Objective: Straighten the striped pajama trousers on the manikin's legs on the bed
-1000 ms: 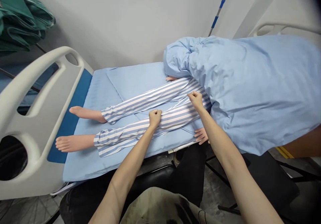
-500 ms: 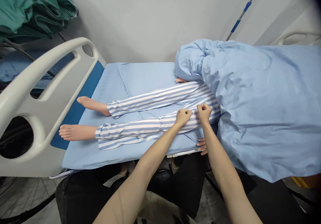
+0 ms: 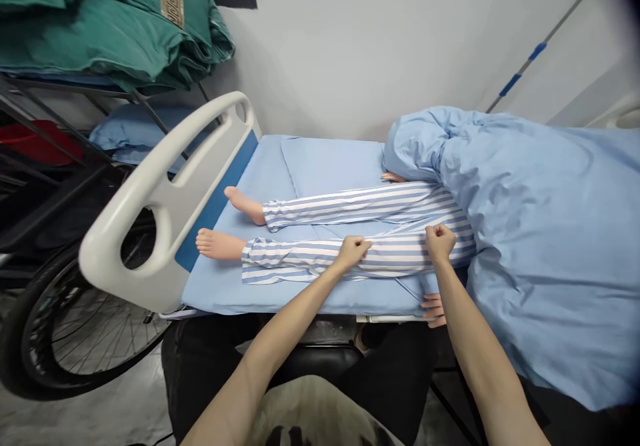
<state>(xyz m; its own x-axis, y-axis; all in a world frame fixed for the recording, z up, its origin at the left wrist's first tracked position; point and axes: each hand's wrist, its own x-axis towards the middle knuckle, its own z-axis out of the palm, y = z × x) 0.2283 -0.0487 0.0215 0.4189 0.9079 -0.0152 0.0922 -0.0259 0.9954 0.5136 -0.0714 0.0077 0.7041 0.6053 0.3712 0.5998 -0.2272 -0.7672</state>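
A mannequin in blue-and-white striped trousers (image 3: 320, 207) lies on a bed, its bare feet (image 3: 221, 244) toward the footboard. My left hand (image 3: 353, 251) is closed in a fist on the nearer trouser leg, around the knee. Farther up the same leg, at the thigh, is my right hand (image 3: 441, 241), also a fist. I see nothing held in either fist, and the cloth between them lies fairly flat. A light blue quilt (image 3: 540, 233) hides the mannequin's upper body. One mannequin hand (image 3: 434, 310) shows at the bed's near edge, below my right wrist.
The white and blue footboard (image 3: 135, 196) rises at the left, with a wheelchair wheel (image 3: 65, 339) beyond it. Green folded cloth (image 3: 125, 36) lies on a rack at upper left. A thin pole (image 3: 523, 66) leans by the wall. Light blue sheet (image 3: 333, 156) covers the mattress.
My hands have moved apart along the nearer leg, the left one toward the knee. Both remain fists. The view has swung left, showing more of the wheelchair and rack.
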